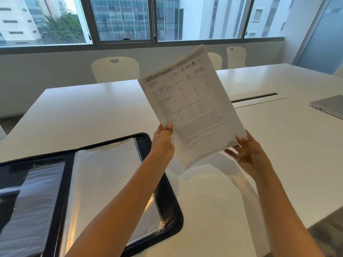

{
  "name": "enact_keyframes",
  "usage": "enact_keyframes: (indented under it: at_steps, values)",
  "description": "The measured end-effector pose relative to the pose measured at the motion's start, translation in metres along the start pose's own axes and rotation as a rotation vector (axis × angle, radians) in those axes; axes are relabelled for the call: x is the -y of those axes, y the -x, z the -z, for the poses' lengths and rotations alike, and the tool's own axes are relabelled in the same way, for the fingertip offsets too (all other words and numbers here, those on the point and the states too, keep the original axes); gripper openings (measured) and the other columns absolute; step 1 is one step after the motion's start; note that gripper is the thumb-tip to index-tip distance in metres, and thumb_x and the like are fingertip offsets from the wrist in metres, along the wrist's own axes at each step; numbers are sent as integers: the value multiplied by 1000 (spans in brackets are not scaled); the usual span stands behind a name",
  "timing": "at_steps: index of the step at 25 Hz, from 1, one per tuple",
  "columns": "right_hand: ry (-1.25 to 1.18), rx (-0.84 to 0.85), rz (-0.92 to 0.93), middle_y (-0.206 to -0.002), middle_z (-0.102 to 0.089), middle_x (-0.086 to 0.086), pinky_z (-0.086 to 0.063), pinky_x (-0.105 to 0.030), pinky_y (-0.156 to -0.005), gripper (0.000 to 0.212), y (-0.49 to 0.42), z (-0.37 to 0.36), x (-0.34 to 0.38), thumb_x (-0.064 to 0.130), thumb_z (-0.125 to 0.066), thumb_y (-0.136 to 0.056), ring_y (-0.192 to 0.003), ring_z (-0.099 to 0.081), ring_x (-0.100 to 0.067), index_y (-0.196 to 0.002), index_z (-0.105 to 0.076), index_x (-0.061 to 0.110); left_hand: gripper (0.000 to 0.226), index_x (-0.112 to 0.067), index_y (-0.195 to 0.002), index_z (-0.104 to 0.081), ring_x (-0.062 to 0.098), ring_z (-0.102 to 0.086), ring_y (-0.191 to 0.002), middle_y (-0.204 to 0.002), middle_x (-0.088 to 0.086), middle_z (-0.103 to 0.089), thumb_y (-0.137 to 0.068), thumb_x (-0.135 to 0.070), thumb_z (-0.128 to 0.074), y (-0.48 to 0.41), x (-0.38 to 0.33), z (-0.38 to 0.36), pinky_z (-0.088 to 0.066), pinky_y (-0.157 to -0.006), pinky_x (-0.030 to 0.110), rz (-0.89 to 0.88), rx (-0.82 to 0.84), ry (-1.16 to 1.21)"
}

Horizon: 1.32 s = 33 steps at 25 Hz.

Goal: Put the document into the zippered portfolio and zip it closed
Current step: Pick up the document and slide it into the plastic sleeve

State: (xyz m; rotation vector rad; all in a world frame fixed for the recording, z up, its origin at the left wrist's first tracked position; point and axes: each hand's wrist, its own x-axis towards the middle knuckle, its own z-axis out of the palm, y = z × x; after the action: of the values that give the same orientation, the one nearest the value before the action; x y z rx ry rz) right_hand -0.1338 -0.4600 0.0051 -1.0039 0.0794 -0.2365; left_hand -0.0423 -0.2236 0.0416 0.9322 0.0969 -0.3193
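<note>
You are holding the document up in the air with both hands, above the white table, its printed face turned toward you and its top edge tilting toward 1 o'clock. Your left hand is pinching the sheet's lower left edge, thumb lying on the printed side, fingers closed behind it. Your right hand is gripping the lower right corner, thumb on the front, the other fingers spread loosely under and behind the paper. The sheet may be sitting in a clear sleeve; motion blur is making that hard to confirm, and the print is not readable.

The zippered portfolio is lying open flat on the table at 8 o'clock from the document, well apart from it, with your left forearm crossing over its right half. Shiny plastic pockets are showing inside both halves, and the black zippered border is running around the outside.

A closed laptop is resting on the table at 3 o'clock. White chairs are standing along the far side at 12 o'clock, under the windows.
</note>
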Motion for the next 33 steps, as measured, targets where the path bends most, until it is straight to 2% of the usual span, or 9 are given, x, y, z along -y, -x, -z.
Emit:
enact_keyframes:
  at_steps: [4,6,9,14,17,21,25,28,33]
  values:
    - [-129,-24,-7,-113,-71,-5,-58,-49,-84,47,2,-40,-39,-11,-43,-88,-109,-62,-30,-115,-64,21,22,-24,-106,-63,30,-59,-112,-120,9,-65,-100,-9,-47,1,8,-5,-45,-102,55,97,-63,210]
    - [-171,-40,33,-125,-65,-12,-52,-54,-94,41,1,-60,-46,-6,-49,-93,-115,-60,-32,-125,-59,17,22,-22,-106,-63,30,-59,-115,-123,10,-64,-100,-9,-47,2,14,-6,-43,-104,54,116,-96,276]
    - [-156,-96,88,-128,-64,-16,-52,-54,-94,42,0,-77,-53,0,-56,-91,-110,-63,-32,-131,-56,12,22,-24,-105,-63,29,-59,-115,-121,9,-65,-100,-10,-46,5,20,-3,-44,-104,52,121,-108,316]
    - [-132,-184,74,-123,-69,-11,-55,-57,-87,32,-2,-74,-61,1,-59,-91,-111,-65,-35,-118,-65,17,23,-14,-117,-59,22,-65,-99,-108,6,-69,-101,-10,-45,4,18,12,-56,-82,39,53,-91,-62]
    - [-170,-203,44,-123,-69,-10,-59,-51,-81,36,-4,-62,-54,-1,-60,-88,-111,-66,-33,-120,-63,16,23,-8,-119,-61,21,-68,-99,-103,7,-73,-98,-14,-53,4,8,23,-55,-88,38,45,-66,-202]
    - [-95,-103,-57,-129,-65,-14,-59,-48,-81,47,-2,-48,-48,2,-61,-86,-114,-64,-34,-132,-56,10,38,-15,-118,-62,32,-68,-102,-107,10,-74,-83,-26,-73,2,-9,30,-53,-89,55,41,19,80]
    - [-81,-41,-88,-132,-62,-16,-55,-51,-89,50,1,-41,-49,1,-59,-88,-119,-60,-34,-137,-52,10,37,-19,-127,-53,32,-67,-102,-114,12,-70,-93,-6,-58,-3,-11,33,-53,-84,56,24,104,286]
    - [-14,-159,-113,-126,-65,-18,-60,-45,-80,44,0,-41,-54,-4,-58,-89,-107,-68,-31,-132,-54,7,32,-20,-122,-53,32,-64,-106,-114,13,-68,-94,-4,-53,2,0,37,-53,-84,54,23,205,342]
    - [30,-220,-133,-110,-73,-12,-62,-40,-71,30,-3,-36,-54,-9,-57,-89,-93,-73,-27,-112,-64,10,36,-16,-125,-52,35,-61,-113,-123,17,-64,-91,-3,-58,3,9,45,-51,-88,55,77,31,327]
